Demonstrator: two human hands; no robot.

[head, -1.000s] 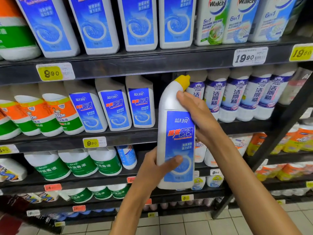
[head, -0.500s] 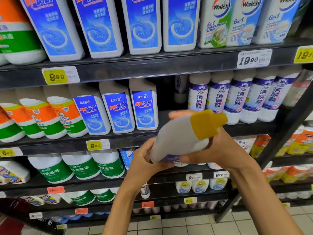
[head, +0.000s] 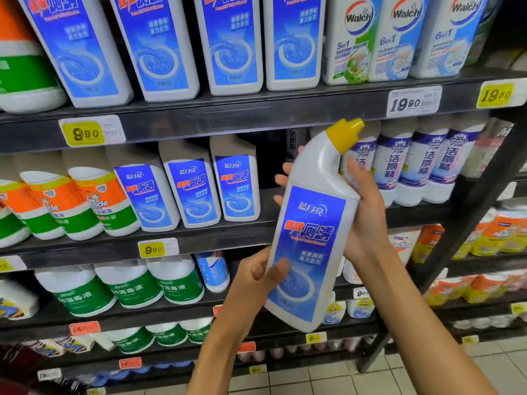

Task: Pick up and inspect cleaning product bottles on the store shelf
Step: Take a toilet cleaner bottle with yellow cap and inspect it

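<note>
While held clear of the shelf: white toilet-cleaner bottle (head: 310,238), tilted, yellow cap (head: 343,134) up and to the right, blue label facing the camera.
Left hand (head: 256,276): curled at the lower edge of the bottle, thumb pressed on the label, taking the weight from below.
Right hand (head: 363,212): wrapped behind the shoulder of the bottle, fingertips (head: 281,181) showing past its far side.
Risk of a drop: likely if either hand lets go mid-turn; smooth plastic, heavy base, tiled floor (head: 399,374) below.
Risk of a knock: angled cap close to the purple-label bottles (head: 422,163) behind; a careless swing could topple one.
Risk of a leak: cap seemingly shut, seal not readable; tipping further could show it.
Contents: opaque wall, fill level impossible to tell.
Middle shelf (head: 199,238): three matching blue-label bottles (head: 189,189) upright, dark gap beside them.
Upper shelf: larger blue-label bottles (head: 233,44), Walch cleaner bottles (head: 396,38) to their right.
</note>
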